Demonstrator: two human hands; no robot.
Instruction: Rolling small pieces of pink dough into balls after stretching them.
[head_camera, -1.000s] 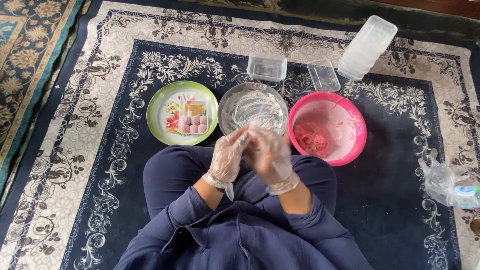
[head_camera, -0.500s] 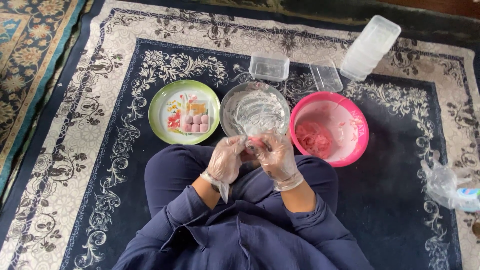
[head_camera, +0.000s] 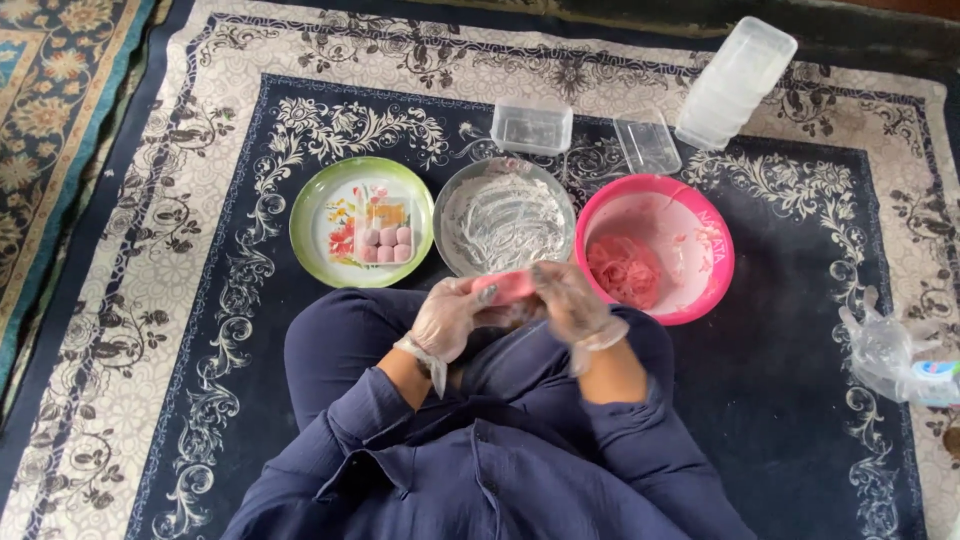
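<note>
Both hands, in thin clear plastic gloves, meet over the lap at the near edge of the dark blue patterned carpet (head_camera: 800, 400): the left hand (head_camera: 452, 318) and right hand (head_camera: 570, 300) are closed around a small pink piece of soft dough (head_camera: 505, 287), pressed between the fingers. It looks light, pliable and sticky, best held gently by its sides, just short of the floured silver metal bowl (head_camera: 505, 215).

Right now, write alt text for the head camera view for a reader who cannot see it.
Two gloved hands, left hand and right hand, hold a pink dough piece over the person's lap. On the rug ahead sit a green plate of pink balls, a floured glass bowl and a pink bowl.
</note>
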